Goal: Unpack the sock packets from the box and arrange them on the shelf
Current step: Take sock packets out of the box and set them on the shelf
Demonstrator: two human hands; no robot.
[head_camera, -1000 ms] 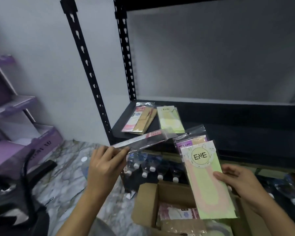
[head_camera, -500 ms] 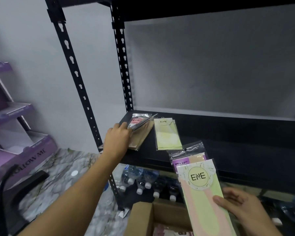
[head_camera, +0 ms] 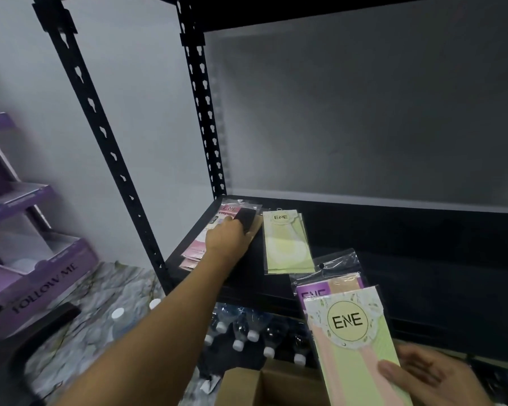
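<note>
On the left end of the black shelf [head_camera: 408,259], my left hand [head_camera: 226,238] rests flat on a pink sock packet [head_camera: 198,244] that tops a small pile. A light green packet pile [head_camera: 285,244] lies just to the right of it. My right hand [head_camera: 431,379] grips a green-and-pink ENE sock packet [head_camera: 352,341] upright at the lower right, with a purple packet [head_camera: 314,291] held behind it. The open cardboard box [head_camera: 264,385] sits below, its contents cut off by the frame edge.
Water bottles with white caps [head_camera: 252,335] stand under the shelf behind the box. Black slotted shelf posts [head_camera: 115,159] rise at the left. A purple cardboard display stand [head_camera: 41,259] is on the marbled floor at far left, with a dark chair part [head_camera: 35,341] near it.
My left hand carried the pink packet from above the box onto the pile at the shelf's left end and now lies flat on it. My right hand keeps holding its packets.
</note>
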